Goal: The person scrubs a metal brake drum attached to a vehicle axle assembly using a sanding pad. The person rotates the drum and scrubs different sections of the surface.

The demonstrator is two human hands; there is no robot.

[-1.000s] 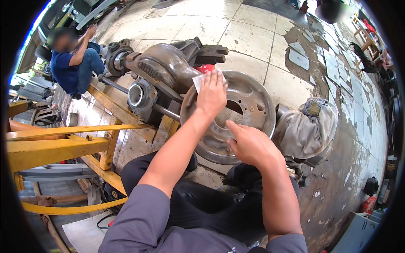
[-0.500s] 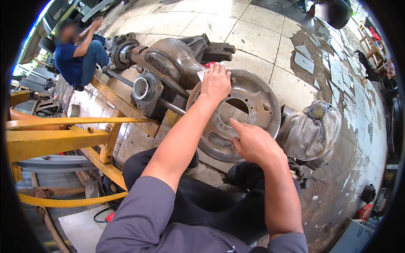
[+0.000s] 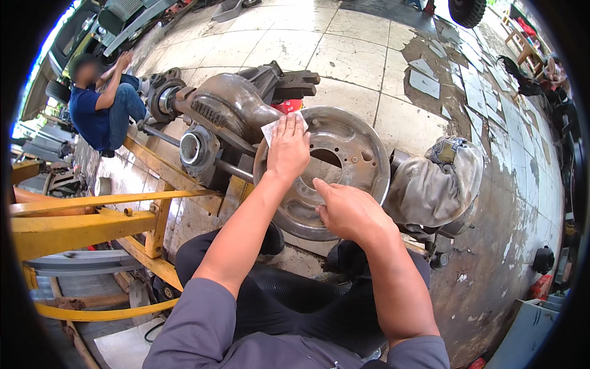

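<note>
Beyond the metal disc, grey tray, contents unclear, left hand flat on pale sheet, right hand, grip unclear

Both hands reach forward, left fingers straight.

Pale floor tiles spread before you across the top of the frame, bright with reflected light at upper centre. Toward the upper right you overlook a bare brown patch strewn with broken tile pieces; below, the ground is worn and stained. A wooden bench stands near the upper right edge, as daylight glares at your upper left rim.
</note>
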